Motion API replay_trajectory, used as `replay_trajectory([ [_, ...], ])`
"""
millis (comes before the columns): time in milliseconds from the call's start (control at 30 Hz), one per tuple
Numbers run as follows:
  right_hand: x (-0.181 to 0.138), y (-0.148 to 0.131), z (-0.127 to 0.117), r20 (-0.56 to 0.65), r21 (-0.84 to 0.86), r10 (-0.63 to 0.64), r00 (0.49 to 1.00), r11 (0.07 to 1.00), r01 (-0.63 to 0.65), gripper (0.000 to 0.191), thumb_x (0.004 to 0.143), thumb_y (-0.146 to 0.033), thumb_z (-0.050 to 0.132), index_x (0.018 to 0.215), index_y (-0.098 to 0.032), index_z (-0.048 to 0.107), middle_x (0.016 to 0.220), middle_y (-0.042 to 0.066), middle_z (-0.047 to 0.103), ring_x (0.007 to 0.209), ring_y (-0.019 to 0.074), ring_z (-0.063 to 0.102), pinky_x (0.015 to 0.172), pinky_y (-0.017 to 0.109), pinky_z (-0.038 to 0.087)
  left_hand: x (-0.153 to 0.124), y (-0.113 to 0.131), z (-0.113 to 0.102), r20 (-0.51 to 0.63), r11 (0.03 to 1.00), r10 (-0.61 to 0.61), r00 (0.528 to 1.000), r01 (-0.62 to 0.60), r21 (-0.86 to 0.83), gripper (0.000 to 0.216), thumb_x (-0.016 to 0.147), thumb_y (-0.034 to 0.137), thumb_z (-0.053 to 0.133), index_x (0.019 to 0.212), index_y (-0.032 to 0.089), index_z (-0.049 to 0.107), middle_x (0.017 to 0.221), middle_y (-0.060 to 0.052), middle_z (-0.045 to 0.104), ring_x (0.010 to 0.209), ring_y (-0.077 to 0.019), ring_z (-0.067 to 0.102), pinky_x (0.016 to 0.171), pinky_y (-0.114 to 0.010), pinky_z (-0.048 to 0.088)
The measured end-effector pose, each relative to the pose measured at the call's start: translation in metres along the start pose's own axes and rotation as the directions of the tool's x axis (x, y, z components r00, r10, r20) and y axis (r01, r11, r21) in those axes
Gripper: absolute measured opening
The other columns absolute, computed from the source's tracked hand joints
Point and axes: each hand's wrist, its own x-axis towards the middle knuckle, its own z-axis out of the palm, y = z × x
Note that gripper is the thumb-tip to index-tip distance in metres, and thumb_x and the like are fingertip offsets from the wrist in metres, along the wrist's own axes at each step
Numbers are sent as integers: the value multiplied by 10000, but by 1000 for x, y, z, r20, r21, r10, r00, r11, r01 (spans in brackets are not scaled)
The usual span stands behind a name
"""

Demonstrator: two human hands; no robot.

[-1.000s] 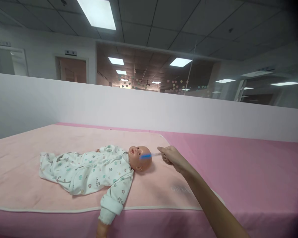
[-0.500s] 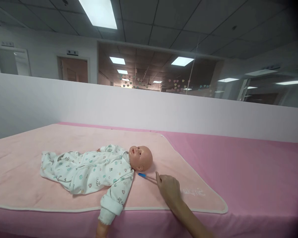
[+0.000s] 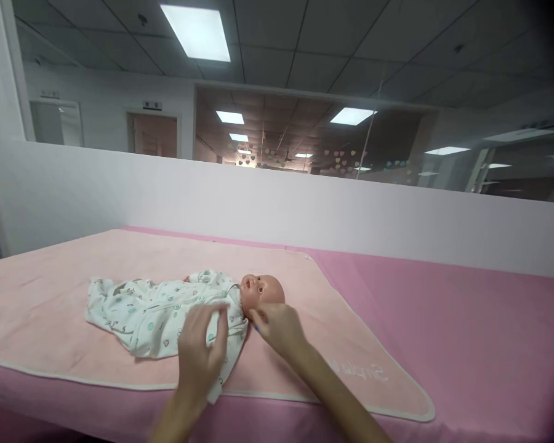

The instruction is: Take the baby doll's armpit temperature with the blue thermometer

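Observation:
A baby doll (image 3: 263, 291) lies on its back, head to the right, in a white sleepsuit (image 3: 161, 307) with small green prints. My left hand (image 3: 200, 344) is open over the doll's near arm and side, thumb and fingers apart, nothing seen in it. Beside the doll's cheek and neck, my right hand (image 3: 279, 326) is closed, thumb and fingertips together; what they hold, if anything, is hidden. A blue tip (image 3: 257, 328) of a thin stick-like thing shows just under the right fingers; its shaft is out of sight.
Under the doll is a peach blanket (image 3: 341, 344) with pale edging, spread over a pink-covered table (image 3: 466, 332). A low white partition (image 3: 305, 209) runs along the back. Behind it are a glass window and a door (image 3: 156, 136).
My left hand has come into view over the doll's near arm. The right hand has moved left to the doll's neck, now covering most of the blue-tipped stick. The view has shifted slightly.

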Motion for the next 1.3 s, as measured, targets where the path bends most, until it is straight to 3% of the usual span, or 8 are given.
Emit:
replay_trajectory([
  [67, 24, -26, 21, -104, 99, -46, 993, 993, 56, 197, 839, -211, 448, 744, -188, 619, 719, 53, 650, 619, 157, 545, 550, 262, 299, 18, -5, -11, -117, 990, 41, 992, -25, 137, 341, 869, 332, 345, 1098, 218, 570, 1094, -83, 583, 1093, -277, 470, 960, -445, 351],
  [167, 55, -55, 64, -264, 120, 2, 965, 992, 31, 222, 780, -67, 414, 836, -165, 606, 792, 79, 639, 700, 190, 549, 627, 289, 364, 49, -29, -6, -50, 927, 61, 997, -38, 374, 245, 863, 250, 385, 956, 168, 596, 916, -95, 623, 897, -257, 532, 850, -396, 388],
  [267, 69, -65, 98, -384, 250, 63, 921, 968, 38, 250, 789, -54, 395, 874, -180, 594, 810, 63, 615, 755, 196, 536, 664, 297, 397, 59, -59, 9, 10, 912, 28, 1000, -30, 410, 154, 816, 181, 455, 859, 177, 603, 919, -81, 622, 882, -244, 532, 793, -352, 386],
  [333, 67, -67, 108, -430, 323, 67, 901, 943, 85, 249, 795, -60, 391, 877, -187, 589, 836, 59, 603, 790, 196, 525, 705, 306, 409, 56, -71, 13, 22, 925, 40, 999, -45, 376, 148, 812, 172, 467, 843, 176, 612, 939, -73, 615, 892, -223, 532, 796, -325, 379],
  [533, 54, -66, 101, -481, 537, 194, 855, 836, 113, 236, 812, -90, 361, 867, -180, 572, 866, 63, 573, 839, 190, 502, 777, 328, 413, 48, -61, 6, 24, 938, 113, 993, -115, 327, 231, 849, 222, 421, 877, 198, 649, 965, -57, 604, 910, -205, 522, 818, -327, 372],
  [733, 57, -66, 100, -437, 644, 261, 861, 759, 97, 311, 733, -15, 329, 856, -180, 562, 898, 64, 565, 858, 175, 502, 802, 311, 419, 50, -59, 5, 8, 951, 127, 992, -124, 283, 235, 868, 273, 411, 844, 185, 628, 919, -52, 616, 894, -210, 520, 804, -346, 373],
  [1000, 57, -67, 103, -484, 603, 247, 839, 790, 115, 269, 765, -47, 371, 871, -188, 574, 884, 58, 578, 856, 179, 516, 784, 312, 427, 51, -62, 4, -33, 984, 85, 996, -79, 160, 287, 869, 334, 388, 773, 189, 617, 910, -48, 626, 875, -199, 537, 796, -327, 392],
  [1300, 58, -65, 106, -476, 549, 179, 861, 826, 131, 233, 797, -74, 392, 896, -197, 565, 897, 54, 564, 860, 176, 511, 787, 305, 436, 53, -66, 2, -27, 999, -6, 1000, 7, 45, 306, 838, 365, 405, 739, 201, 644, 903, -22, 657, 877, -186, 567, 812, -297, 409],
])
